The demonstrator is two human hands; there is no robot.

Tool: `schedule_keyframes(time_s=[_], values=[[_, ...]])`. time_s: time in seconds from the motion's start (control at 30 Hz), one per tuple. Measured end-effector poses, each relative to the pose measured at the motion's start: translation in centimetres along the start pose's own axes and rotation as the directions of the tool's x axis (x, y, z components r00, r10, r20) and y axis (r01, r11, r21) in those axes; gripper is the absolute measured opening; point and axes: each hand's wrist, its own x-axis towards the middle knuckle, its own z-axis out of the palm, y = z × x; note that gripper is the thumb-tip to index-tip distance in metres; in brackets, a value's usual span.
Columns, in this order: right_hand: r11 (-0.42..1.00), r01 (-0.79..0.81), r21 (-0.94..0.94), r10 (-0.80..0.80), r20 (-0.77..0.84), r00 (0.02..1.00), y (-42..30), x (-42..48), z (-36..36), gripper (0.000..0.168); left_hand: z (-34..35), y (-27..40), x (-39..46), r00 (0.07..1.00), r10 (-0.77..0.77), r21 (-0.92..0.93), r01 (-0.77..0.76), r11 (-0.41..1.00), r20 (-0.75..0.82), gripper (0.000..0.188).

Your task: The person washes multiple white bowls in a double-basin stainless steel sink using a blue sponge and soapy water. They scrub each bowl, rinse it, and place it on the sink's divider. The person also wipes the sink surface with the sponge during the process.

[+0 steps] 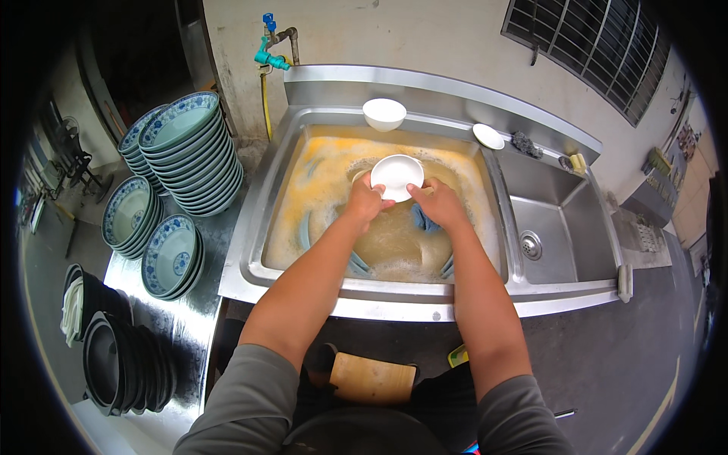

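Observation:
Over the large sink basin (pixel 499 250), a small white bowl (pixel 397 173) is gripped between my two hands. My left hand (pixel 365 200) has it by the left rim, thumb near the inner edge. On the opposite rim is my right hand (pixel 441 203). A blue cloth (pixel 424 219) shows just below the right hand; whether the fingers hold it too is unclear. Cloudy, foamy water (pixel 392 247) fills the basin, with yellow-orange scum at the back and left. Parts of pale green dishes (pixel 305 230) show through the water, mostly hidden.
On the sink's back ledge sit a white bowl (pixel 384 115), a small white dish (pixel 488 136), a steel-wool scrubber (pixel 526 145) and a yellow sponge (pixel 578 164). A second basin (pixel 560 227) adjoins at right. Tall stacks of blue-patterned bowls (pixel 193 153) and black bowls (pixel 128 364) occupy the left metal table (pixel 190 330).

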Motion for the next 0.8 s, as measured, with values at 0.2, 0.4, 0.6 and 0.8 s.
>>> schedule_keyframes(time_s=[0.2, 0.4, 0.6, 0.8], values=[[0.960, 0.080, 0.268, -0.011, -0.251, 0.968, 2.0, 2.5, -0.7, 0.025, 1.7, -1.9, 1.1, 0.988, 0.114, 0.166, -0.131, 0.977, 0.108, 0.047], [0.690, -0.039, 0.723, 0.467, -0.403, 0.787, 7.2, 8.1, -8.8, 0.021, 3.2, -3.9, 0.0, 0.879, 0.126, 0.831, -0.476, 0.287, 0.459, 0.056], [0.524, 0.029, 0.851, 0.512, -0.342, 0.788, 12.0, 13.5, -12.1, 0.021, 2.6, -6.5, 1.5, 0.832, 0.237, 0.796, -0.552, 0.250, 0.502, 0.059], [0.782, -0.141, 0.607, 0.375, -0.277, 0.885, 10.5, 12.4, -11.3, 0.019, 2.8, -5.9, 0.8, 0.927, 0.347, 0.867, -0.286, 0.408, 0.143, 0.050]])
